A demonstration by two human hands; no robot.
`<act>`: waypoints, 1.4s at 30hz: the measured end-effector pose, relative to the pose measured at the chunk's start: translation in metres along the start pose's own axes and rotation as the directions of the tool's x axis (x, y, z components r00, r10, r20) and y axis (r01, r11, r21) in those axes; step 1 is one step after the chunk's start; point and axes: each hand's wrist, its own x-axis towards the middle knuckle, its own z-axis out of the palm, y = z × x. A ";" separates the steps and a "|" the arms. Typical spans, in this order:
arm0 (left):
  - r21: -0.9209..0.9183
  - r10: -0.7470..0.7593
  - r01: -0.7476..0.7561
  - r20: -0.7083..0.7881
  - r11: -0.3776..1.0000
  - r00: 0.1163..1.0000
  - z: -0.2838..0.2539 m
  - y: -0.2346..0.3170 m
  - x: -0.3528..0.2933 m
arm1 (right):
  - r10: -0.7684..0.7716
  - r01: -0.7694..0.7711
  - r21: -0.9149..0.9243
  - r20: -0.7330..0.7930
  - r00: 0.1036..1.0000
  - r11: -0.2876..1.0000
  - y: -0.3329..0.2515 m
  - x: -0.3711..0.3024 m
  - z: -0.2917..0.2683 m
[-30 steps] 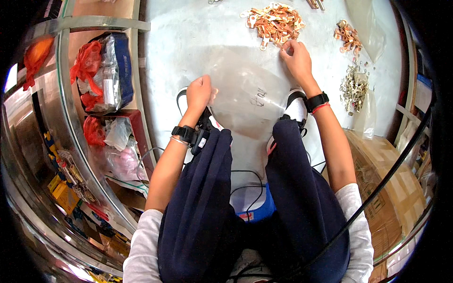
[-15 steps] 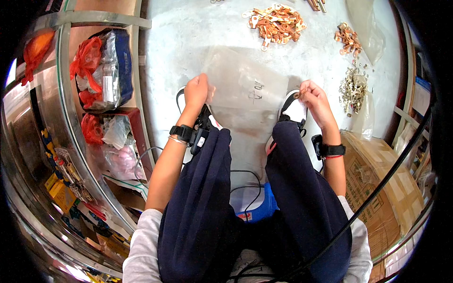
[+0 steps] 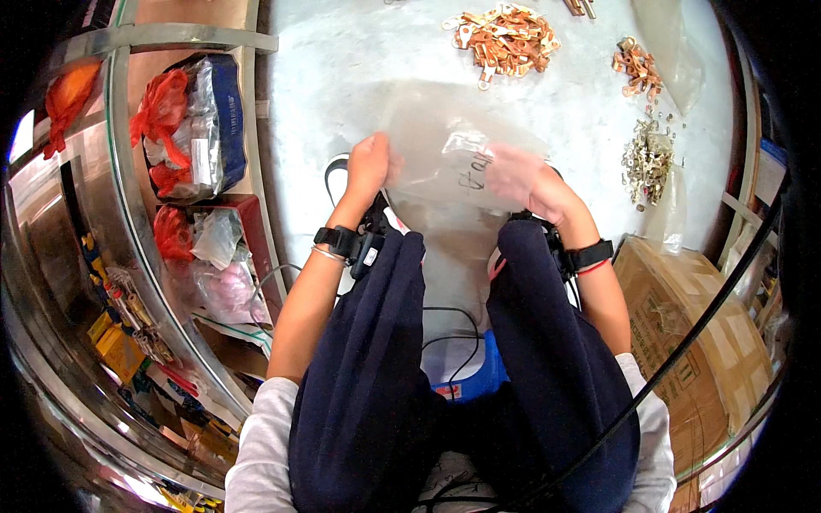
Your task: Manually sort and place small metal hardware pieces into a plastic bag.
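Note:
A clear plastic bag (image 3: 423, 162) with dark handwriting hangs above the floor between my shoes. My left hand (image 3: 370, 168) is closed on the bag's left edge, with the thumb side toward the bag. At the bag's right part is my right hand (image 3: 534, 184), its fingers stretched toward the writing but smeared by motion. Whether those fingers lie inside the bag or against its face, and whether they hold anything, I cannot tell.
Copper cable lugs (image 3: 505, 43) lie heaped ahead on the pale floor, with a smaller copper pile (image 3: 637, 67) and silvery small metal parts (image 3: 647, 162) at right. A cardboard box (image 3: 684, 342) stands right; metal shelving (image 3: 197, 36) with bagged goods runs along the left. A black cable (image 3: 684, 342) crosses at right.
My right hand has moved left from beside the bag's right edge onto the bag. Before, its fingertips were pinched together. My left hand keeps its grip almost in place.

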 end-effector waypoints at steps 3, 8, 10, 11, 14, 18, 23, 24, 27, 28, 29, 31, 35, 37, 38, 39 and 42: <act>0.054 0.101 -0.107 0.095 0.993 0.990 0.009 0.003 -0.002 | -0.193 0.212 -0.199 0.111 0.975 0.957 0.003 0.011 0.001; 0.115 0.160 -0.193 0.250 0.974 0.955 0.023 0.016 -0.013 | -0.310 0.364 -0.354 0.201 0.929 0.862 0.019 0.038 0.008; 0.127 0.138 -0.181 0.293 0.975 0.946 0.025 0.021 -0.019 | -0.268 0.237 -0.573 0.031 0.963 0.785 0.027 0.045 0.017; 0.136 0.147 -0.195 0.300 0.971 0.942 0.025 0.023 -0.020 | -0.263 0.153 -0.678 -0.062 0.963 0.719 0.031 0.047 0.022; 0.133 0.160 -0.212 0.321 0.968 0.934 0.024 0.024 -0.021 | -0.485 0.363 -0.753 0.067 0.872 0.549 0.035 0.048 0.032; 0.078 0.218 -0.257 0.329 0.963 0.919 0.025 0.016 -0.017 | -0.511 0.272 -0.763 -0.087 0.855 0.586 0.040 0.055 0.047; 0.118 0.179 -0.230 0.336 0.966 0.925 0.025 0.014 -0.016 | -0.424 0.228 -0.765 -0.064 0.904 0.602 0.040 0.054 0.041; 0.119 0.201 -0.253 0.334 0.960 0.921 0.025 0.017 -0.017 | -0.401 0.230 -0.758 -0.044 0.915 0.610 0.040 0.054 0.040; 0.144 0.124 -0.182 0.339 0.973 0.933 0.025 0.025 -0.023 | -0.465 0.361 -0.725 0.063 0.883 0.587 0.044 0.056 0.035; 0.155 0.073 -0.133 0.343 0.979 0.937 0.026 0.027 -0.025 | -0.473 0.363 -0.740 0.069 0.878 0.567 0.045 0.056 0.034; 0.194 0.094 -0.167 0.338 0.967 0.937 0.026 0.030 -0.026 | -0.438 0.306 -0.767 0.036 0.898 0.564 0.044 0.055 0.032; 0.270 0.138 -0.232 0.328 0.934 0.935 0.024 0.032 -0.026 | -0.613 0.504 -0.847 0.311 0.727 0.168 0.041 0.049 0.029; 0.244 0.109 -0.162 0.220 0.956 0.970 0.026 0.029 -0.022 | -0.418 0.438 -0.866 0.315 0.852 0.240 0.019 0.030 0.019; 0.239 0.126 -0.156 0.136 0.958 0.983 0.023 0.025 -0.017 | -0.374 0.436 -0.743 0.266 0.889 0.508 0.003 0.019 0.010; 0.272 0.140 -0.163 0.104 0.948 0.985 0.020 0.023 -0.014 | -0.346 0.419 -0.656 0.246 0.905 0.628 -0.005 0.014 0.002; 0.295 0.148 -0.164 0.074 0.941 0.986 0.016 0.021 -0.012 | -0.347 0.366 -0.667 0.169 0.923 0.649 -0.014 0.010 -0.008; 0.203 0.100 -0.093 -0.027 0.975 0.995 0.013 0.015 -0.006 | -0.381 0.233 -0.604 -0.128 0.915 0.762 -0.041 0.015 -0.045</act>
